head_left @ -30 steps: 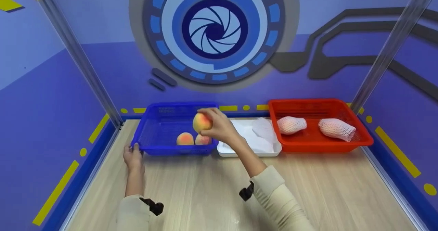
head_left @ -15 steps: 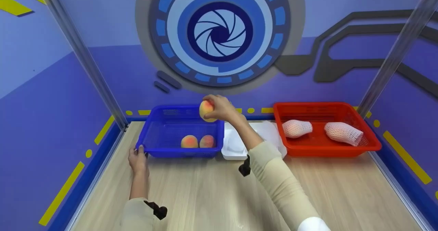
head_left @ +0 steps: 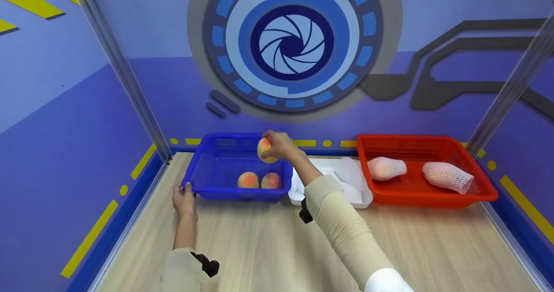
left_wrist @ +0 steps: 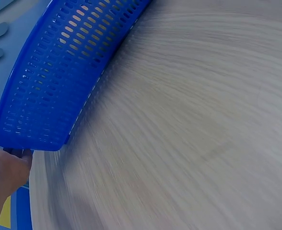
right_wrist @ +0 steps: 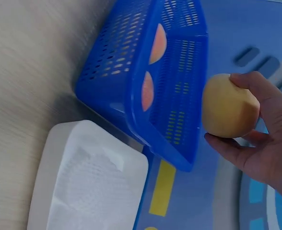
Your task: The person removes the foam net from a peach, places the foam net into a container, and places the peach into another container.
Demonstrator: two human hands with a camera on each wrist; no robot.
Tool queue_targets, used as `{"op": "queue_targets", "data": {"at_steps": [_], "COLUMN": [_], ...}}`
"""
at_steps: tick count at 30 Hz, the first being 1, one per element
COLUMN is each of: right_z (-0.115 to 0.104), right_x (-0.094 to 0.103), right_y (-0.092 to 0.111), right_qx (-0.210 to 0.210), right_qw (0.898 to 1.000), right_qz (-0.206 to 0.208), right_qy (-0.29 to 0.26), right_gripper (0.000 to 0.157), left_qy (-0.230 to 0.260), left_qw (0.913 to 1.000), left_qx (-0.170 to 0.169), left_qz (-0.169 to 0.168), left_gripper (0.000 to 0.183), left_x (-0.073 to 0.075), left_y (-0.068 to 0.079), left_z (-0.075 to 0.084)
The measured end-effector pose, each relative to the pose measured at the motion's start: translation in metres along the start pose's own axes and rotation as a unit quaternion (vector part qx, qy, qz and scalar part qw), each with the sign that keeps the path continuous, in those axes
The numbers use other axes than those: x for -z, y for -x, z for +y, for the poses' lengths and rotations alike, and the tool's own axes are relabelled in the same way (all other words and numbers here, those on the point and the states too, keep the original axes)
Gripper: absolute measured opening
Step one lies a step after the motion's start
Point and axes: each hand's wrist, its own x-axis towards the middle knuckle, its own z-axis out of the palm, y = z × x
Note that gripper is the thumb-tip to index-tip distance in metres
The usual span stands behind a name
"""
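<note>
My right hand (head_left: 280, 146) grips a yellow-pink peach (head_left: 265, 150) above the right side of the blue basket (head_left: 216, 164). In the right wrist view, thumb and fingers hold that peach (right_wrist: 229, 106) from its sides. Two more peaches lie in the basket near its front wall, one peach (head_left: 248, 180) beside another (head_left: 271, 181). At the basket's front left corner my left hand (head_left: 185, 200) holds the rim. The left wrist view shows the left hand (left_wrist: 6, 172) at the basket's corner, its fingertips partly hidden behind the rim.
A white tray (head_left: 363, 204) with white foam netting (head_left: 349, 175) stands right of the blue basket. Beyond it is a red basket (head_left: 426, 199) with two net-wrapped fruits, one on the left (head_left: 386, 168) and one on the right (head_left: 447, 177). A printed wall (head_left: 164, 93) rises behind.
The right hand has lifted the peach from just above the other two, then lowered it slightly. The left hand keeps its hold on the rim. The head view has shifted a little.
</note>
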Motion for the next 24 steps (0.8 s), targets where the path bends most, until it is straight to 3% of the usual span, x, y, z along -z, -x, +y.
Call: {"op": "queue_targets", "data": {"at_steps": [8, 17, 21, 24], "right_z": [0.018, 0.026, 0.03, 0.032], "right_x": [-0.005, -0.025, -0.04, -0.052], "right_y": [-0.002, -0.012, -0.014, -0.012], "right_qx": [-0.055, -0.066, -0.044, -0.013], "right_qw": [0.998, 0.995, 0.995, 0.991], "right_qz": [-0.008, -0.028, -0.018, -0.014], "right_qy": [0.039, 0.074, 0.092, 0.131], "right_gripper": [0.062, 0.066, 0.066, 0.056], "left_qy": [-0.007, -0.012, -0.005, -0.001], "left_qw": [0.9999, 0.9999, 1.0, 1.0], "left_qx": [0.0, 0.004, 0.0, -0.006], "left_qz": [-0.013, 0.0, -0.001, 0.0], "left_gripper": [0.045, 0.043, 0.042, 0.041], "left_x": [-0.01, -0.005, 0.0, 0.003], "left_y": [-0.002, -0.001, -0.002, -0.003], "left_z": [0.0, -0.002, -0.003, -0.004]}}
